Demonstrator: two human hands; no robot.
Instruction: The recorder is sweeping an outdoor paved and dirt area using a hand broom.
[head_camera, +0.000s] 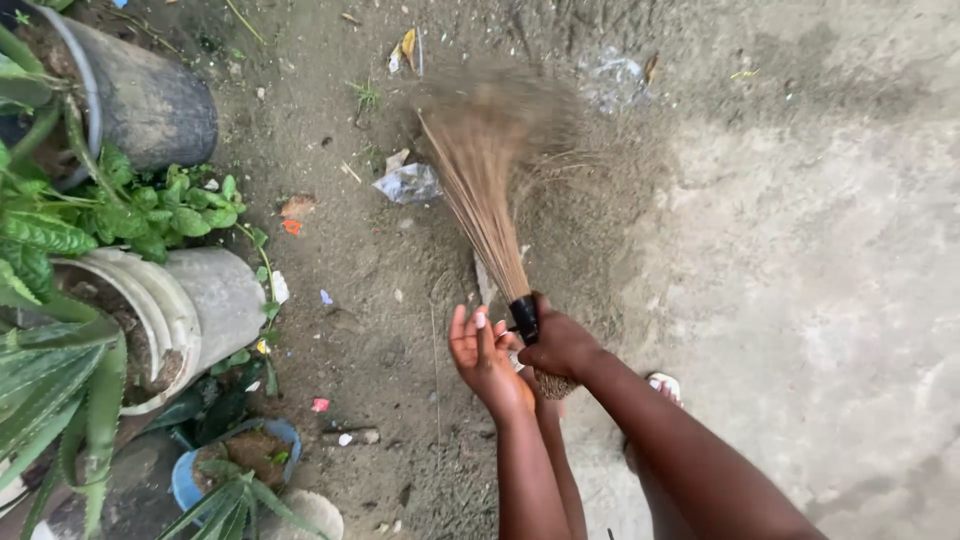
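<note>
My right hand (560, 345) grips a hand broom (488, 205) of thin brown straws by its black-bound neck. The bristles fan out ahead over the dirt ground and look blurred at their tips. My left hand (482, 355) is held open just left of the broom's neck, fingers spread, holding nothing. Bits of litter lie by the bristles: a crumpled grey wrapper (408, 184) and a clear plastic scrap (615, 80).
Potted plants line the left side: a dark pot (150, 100), a white pot (205, 305) tipped on its side, a small blue pot (190, 480). Small red and white scraps dot the dirt. A sandalled foot (664, 386) shows below my right arm. Paler, smoother ground lies at right.
</note>
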